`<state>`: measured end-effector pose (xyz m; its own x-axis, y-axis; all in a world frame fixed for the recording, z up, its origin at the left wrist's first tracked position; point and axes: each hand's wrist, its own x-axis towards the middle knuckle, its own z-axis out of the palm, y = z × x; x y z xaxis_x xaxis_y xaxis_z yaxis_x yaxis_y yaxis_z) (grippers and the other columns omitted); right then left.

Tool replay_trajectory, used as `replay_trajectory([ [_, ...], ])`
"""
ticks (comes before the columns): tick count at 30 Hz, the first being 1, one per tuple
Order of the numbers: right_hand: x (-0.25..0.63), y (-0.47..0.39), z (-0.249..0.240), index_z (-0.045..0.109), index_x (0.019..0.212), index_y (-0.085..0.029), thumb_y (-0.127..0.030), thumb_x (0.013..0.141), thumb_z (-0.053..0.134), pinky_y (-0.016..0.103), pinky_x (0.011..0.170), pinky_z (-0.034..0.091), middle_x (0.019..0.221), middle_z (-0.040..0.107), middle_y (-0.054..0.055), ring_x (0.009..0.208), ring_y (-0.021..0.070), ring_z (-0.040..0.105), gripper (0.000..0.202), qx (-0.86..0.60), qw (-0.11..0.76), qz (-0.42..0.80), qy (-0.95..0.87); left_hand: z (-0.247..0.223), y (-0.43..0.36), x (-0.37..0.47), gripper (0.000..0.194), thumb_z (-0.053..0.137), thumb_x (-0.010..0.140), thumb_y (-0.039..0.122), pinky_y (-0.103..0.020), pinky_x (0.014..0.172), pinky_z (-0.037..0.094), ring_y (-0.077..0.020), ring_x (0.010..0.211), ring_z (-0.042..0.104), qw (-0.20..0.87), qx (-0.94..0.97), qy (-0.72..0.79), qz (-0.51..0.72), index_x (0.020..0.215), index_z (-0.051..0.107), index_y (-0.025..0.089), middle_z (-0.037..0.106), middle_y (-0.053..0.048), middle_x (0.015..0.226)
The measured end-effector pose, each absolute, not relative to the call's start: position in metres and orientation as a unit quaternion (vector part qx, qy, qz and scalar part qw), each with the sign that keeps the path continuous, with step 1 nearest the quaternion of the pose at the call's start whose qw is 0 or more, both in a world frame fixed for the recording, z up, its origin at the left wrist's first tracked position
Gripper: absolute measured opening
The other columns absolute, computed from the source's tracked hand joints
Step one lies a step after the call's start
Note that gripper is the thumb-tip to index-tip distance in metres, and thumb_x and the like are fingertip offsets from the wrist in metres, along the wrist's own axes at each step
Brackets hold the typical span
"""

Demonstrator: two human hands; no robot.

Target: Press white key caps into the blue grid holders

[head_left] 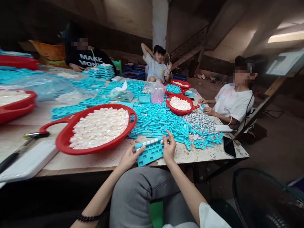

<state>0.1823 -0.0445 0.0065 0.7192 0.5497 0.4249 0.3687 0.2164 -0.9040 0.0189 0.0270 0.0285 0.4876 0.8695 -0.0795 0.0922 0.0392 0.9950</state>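
Over the table's front edge, a turquoise plastic tray with rows of square holes (pixel 152 155) is held tilted between my two hands. White square pieces (pixel 152 141) line its upper row beside a narrow turquoise strip. My left hand (pixel 129 155) grips the left end, thumb on top. At the right end is my right hand (pixel 169 147), its thumb and fingers closed around the upper corner and one finger raised; the exact contact there is partly hidden. Just beyond lies a heap of loose turquoise strips (pixel 163 122). A red basket of white pieces (pixel 61 142) stands to the left.
A hammer (pixel 16 153) and a long white block (pixel 30 161) lie at left. Small pieces (pixel 201 123) and a phone (pixel 229 146) are at right. Farther red baskets (pixel 181 111) hold pieces. Three people sit around the table (pixel 95 163). A fan (pixel 266 196) stands lower right.
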Motion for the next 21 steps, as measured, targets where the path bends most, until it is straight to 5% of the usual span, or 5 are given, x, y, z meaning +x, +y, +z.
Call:
replay_trajectory([
  [8, 0.1804, -0.0458, 0.0064, 0.077, 0.105, -0.022, -0.019, 0.093, 0.032, 0.029, 0.071, 0.051, 0.091, 0.072, 0.006, 0.077, 0.0196, 0.063, 0.047, -0.62, 0.668, 0.061, -0.408, 0.0349, 0.0242, 0.0177, 0.074, 0.082, 0.046, 0.073, -0.036, 0.068, 0.058, -0.0285, 0.08, 0.071, 0.601, 0.622, 0.394, 0.31, 0.092, 0.066, 0.017, 0.076, -0.008, 0.085],
  [13, 0.1776, -0.0476, 0.01, 0.075, 0.106, -0.02, -0.035, 0.095, 0.046, 0.03, 0.067, 0.051, 0.087, 0.073, 0.005, 0.071, 0.0199, 0.062, 0.035, -0.617, 0.692, 0.074, -0.368, 0.0349, 0.0238, 0.0175, 0.073, 0.083, 0.044, 0.072, -0.036, 0.072, 0.057, -0.0289, 0.082, 0.071, 0.588, 0.629, 0.4, 0.314, 0.087, 0.065, 0.016, 0.074, -0.008, 0.082],
  [17, 0.177, -0.0466, 0.0122, 0.07, 0.12, -0.02, -0.044, 0.091, 0.06, 0.034, 0.079, 0.052, 0.09, 0.075, 0.006, 0.083, 0.0221, 0.067, 0.038, -0.617, 0.697, 0.065, -0.36, 0.03, 0.0253, 0.0167, 0.072, 0.082, 0.043, 0.073, -0.035, 0.07, 0.054, -0.0269, 0.079, 0.069, 0.581, 0.632, 0.396, 0.325, 0.084, 0.062, 0.017, 0.072, -0.006, 0.079],
  [21, 0.1754, -0.0478, 0.0106, 0.075, 0.102, -0.022, -0.044, 0.092, 0.062, 0.037, 0.087, 0.052, 0.094, 0.076, 0.006, 0.087, 0.0228, 0.069, 0.027, -0.609, 0.685, 0.056, -0.395, 0.029, 0.0246, 0.016, 0.072, 0.081, 0.047, 0.072, -0.035, 0.073, 0.054, -0.0263, 0.081, 0.069, 0.594, 0.63, 0.383, 0.323, 0.089, 0.062, 0.017, 0.072, -0.006, 0.082],
])
